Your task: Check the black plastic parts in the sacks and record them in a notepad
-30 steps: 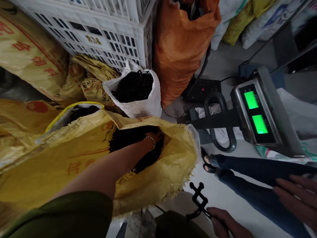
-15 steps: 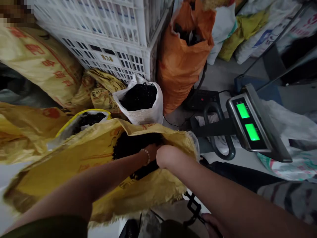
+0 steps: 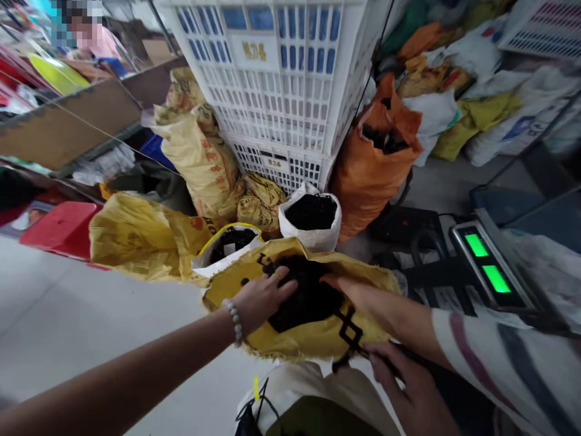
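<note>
At the sack's mouth, your left hand lay open, touching the black pieces at its 3 o'clock inside the yellow sack. Your right hand, farther off at the pile's 5 o'clock, pinched a black clip beside a co-worker's hand.

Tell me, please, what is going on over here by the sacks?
The person's left hand, with a bead bracelet on the wrist, rests at the mouth of an open yellow sack filled with dark stuff. Their right hand holds a black clip at the sack's near edge. A co-worker's hand, in a striped sleeve, reaches into the same sack. A scale display glows green to the right.
</note>
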`<state>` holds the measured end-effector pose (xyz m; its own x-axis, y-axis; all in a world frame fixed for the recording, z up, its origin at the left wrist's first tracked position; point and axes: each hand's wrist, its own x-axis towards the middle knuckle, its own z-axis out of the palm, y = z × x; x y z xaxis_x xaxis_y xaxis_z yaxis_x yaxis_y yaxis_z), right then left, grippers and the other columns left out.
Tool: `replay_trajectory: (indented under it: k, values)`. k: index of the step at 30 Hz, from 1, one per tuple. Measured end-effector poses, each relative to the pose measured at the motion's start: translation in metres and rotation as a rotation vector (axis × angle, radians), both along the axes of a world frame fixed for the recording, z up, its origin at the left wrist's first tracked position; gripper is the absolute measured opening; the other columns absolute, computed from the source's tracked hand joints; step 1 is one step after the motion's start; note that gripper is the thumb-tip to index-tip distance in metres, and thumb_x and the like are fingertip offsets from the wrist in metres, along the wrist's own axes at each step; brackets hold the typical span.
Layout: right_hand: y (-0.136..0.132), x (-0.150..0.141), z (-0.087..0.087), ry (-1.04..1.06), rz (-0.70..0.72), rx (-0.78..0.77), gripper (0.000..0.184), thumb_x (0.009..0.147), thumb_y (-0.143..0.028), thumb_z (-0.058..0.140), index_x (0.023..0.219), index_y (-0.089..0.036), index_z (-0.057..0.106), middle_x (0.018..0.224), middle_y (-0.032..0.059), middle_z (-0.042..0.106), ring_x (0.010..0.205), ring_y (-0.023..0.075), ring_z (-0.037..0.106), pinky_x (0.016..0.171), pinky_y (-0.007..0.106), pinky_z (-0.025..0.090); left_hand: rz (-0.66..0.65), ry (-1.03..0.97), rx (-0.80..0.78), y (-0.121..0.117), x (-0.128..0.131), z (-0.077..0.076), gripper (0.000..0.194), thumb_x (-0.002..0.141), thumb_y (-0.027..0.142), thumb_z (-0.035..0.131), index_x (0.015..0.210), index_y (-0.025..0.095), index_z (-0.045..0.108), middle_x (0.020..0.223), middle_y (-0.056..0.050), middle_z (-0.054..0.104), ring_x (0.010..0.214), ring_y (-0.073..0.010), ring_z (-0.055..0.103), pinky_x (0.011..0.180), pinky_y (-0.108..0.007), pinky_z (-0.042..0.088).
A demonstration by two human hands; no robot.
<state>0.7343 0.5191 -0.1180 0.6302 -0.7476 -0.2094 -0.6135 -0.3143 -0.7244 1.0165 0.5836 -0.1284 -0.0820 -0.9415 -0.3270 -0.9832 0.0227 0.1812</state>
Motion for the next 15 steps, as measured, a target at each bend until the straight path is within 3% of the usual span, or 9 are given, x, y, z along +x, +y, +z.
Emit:
replay_trajectory:
  k: [4, 7, 9, 12, 15]
  values:
    - [-0.011, 0.062, -0.036, -0.062, 0.051, 0.035, 0.025, 0.083, -0.026, 0.039, 0.089, -0.018, 0.062, 0.086, 0.0072, 0.065, 0.080, 0.0199, 0.061, 0.076, 0.033, 0.047, 0.113, 0.085, -0.124, 0.001, 0.028, 0.051, 0.041, 0.074, 0.015, 0.046, 0.115, 0.021, 0.043, 0.123, -0.010, 0.042, 0.084, -0.0179, 0.059, 0.074, -0.030, 0.048]
    - [-0.011, 0.096, -0.066, -0.123, 0.036, 0.075, 0.013, 0.071, -0.016, 0.051, 0.075, -0.018, 0.063, 0.084, 0.0087, 0.062, 0.085, 0.0242, 0.057, 0.082, 0.040, 0.043, 0.138, 0.247, -0.189, -0.009, 0.043, 0.084, 0.042, 0.070, 0.014, 0.048, 0.112, 0.020, 0.043, 0.118, -0.009, 0.044, 0.086, -0.0184, 0.057, 0.076, -0.029, 0.046]
    - [-0.009, 0.108, -0.074, -0.201, -0.007, 0.111, 0.008, 0.066, -0.016, 0.057, 0.071, -0.018, 0.063, 0.084, 0.0096, 0.061, 0.088, 0.0260, 0.055, 0.086, 0.042, 0.040, 0.128, 0.370, -0.206, -0.020, 0.049, 0.105, 0.036, 0.072, 0.017, 0.049, 0.108, 0.018, 0.044, 0.106, -0.008, 0.051, 0.085, -0.0176, 0.055, 0.075, -0.027, 0.044]
    - [-0.016, 0.121, -0.066, -0.372, -0.110, 0.221, 0.017, 0.072, -0.032, 0.058, 0.081, -0.019, 0.061, 0.092, 0.0107, 0.060, 0.094, 0.0262, 0.054, 0.091, 0.043, 0.039, 0.203, 0.570, -0.107, -0.037, 0.052, 0.136, 0.032, 0.074, 0.029, 0.054, 0.102, 0.018, 0.045, 0.074, 0.000, 0.054, 0.066, -0.0135, 0.052, 0.062, -0.022, 0.042]
    - [-0.038, 0.139, -0.035, -0.588, -0.214, 0.368, 0.044, 0.080, -0.055, 0.043, 0.105, -0.021, 0.054, 0.111, 0.0108, 0.057, 0.108, 0.0240, 0.051, 0.094, 0.041, 0.038, 0.319, 0.796, 0.019, -0.047, 0.048, 0.160, 0.039, 0.068, 0.033, 0.061, 0.102, 0.019, 0.049, 0.068, 0.004, 0.055, 0.064, -0.0127, 0.050, 0.058, -0.021, 0.042]
